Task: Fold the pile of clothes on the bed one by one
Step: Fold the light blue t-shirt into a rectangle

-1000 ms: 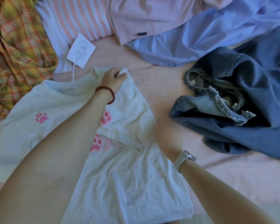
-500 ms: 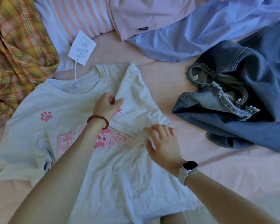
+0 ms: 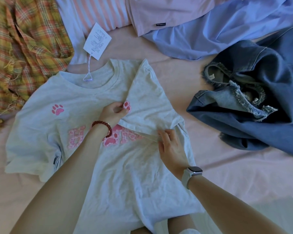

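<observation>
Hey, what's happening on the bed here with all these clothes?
A person is folding a pale T-shirt with pink paw prints, spread on the bed. Its right sleeve is folded in over the front. The left hand pinches that sleeve's edge near the chest, and the right hand pinches its hem lower down. The other sleeve lies flat. A plaid shirt, denim and other tops wait unfolded around it.

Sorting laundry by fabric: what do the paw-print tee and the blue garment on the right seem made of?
The paw-print tee looks like soft matte cotton jersey: fine wrinkles, ribbed collar. The blue garment looks like denim: heavy folds, frayed pale edges, visible stitching. Exact fibre content cannot be read.
</observation>
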The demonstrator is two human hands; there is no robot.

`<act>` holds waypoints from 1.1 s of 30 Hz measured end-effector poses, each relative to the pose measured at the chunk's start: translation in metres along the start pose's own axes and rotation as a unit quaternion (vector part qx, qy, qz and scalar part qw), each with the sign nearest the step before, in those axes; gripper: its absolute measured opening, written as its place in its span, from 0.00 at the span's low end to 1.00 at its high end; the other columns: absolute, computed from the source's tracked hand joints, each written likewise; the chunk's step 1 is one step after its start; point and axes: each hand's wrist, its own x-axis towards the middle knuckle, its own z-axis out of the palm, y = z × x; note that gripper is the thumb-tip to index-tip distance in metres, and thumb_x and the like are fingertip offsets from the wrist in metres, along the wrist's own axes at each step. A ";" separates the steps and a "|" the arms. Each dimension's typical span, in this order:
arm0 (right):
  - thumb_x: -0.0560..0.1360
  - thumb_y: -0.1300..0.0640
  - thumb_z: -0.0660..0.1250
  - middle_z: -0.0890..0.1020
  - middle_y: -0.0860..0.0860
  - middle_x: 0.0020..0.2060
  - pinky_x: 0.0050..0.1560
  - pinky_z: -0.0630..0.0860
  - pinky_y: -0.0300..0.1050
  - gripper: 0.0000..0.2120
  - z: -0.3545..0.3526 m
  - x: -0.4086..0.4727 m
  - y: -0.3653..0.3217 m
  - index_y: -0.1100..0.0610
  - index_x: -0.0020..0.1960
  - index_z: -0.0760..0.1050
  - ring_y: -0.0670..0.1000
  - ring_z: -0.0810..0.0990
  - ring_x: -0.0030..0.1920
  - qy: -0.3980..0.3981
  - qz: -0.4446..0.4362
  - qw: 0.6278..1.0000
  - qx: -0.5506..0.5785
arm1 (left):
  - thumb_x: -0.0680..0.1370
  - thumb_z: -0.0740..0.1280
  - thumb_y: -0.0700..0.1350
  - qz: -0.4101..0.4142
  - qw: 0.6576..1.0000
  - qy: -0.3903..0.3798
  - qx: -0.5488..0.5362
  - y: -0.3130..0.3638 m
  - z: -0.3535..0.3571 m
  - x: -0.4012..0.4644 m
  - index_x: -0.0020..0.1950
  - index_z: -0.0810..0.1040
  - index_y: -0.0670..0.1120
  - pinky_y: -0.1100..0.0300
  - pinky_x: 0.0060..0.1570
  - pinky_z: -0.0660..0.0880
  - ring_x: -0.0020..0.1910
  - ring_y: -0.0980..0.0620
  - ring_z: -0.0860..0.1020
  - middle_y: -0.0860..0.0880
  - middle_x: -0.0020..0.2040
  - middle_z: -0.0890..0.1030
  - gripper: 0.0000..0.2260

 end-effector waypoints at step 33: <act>0.68 0.52 0.66 0.72 0.60 0.66 0.61 0.68 0.62 0.28 0.008 -0.048 -0.012 0.59 0.66 0.71 0.61 0.71 0.66 -0.128 -0.119 0.946 -0.272 | 0.77 0.64 0.43 -0.021 0.961 0.217 0.169 -0.059 -0.011 -0.055 0.58 0.73 0.43 0.59 0.44 0.68 0.50 0.47 0.76 0.46 0.52 0.77 0.11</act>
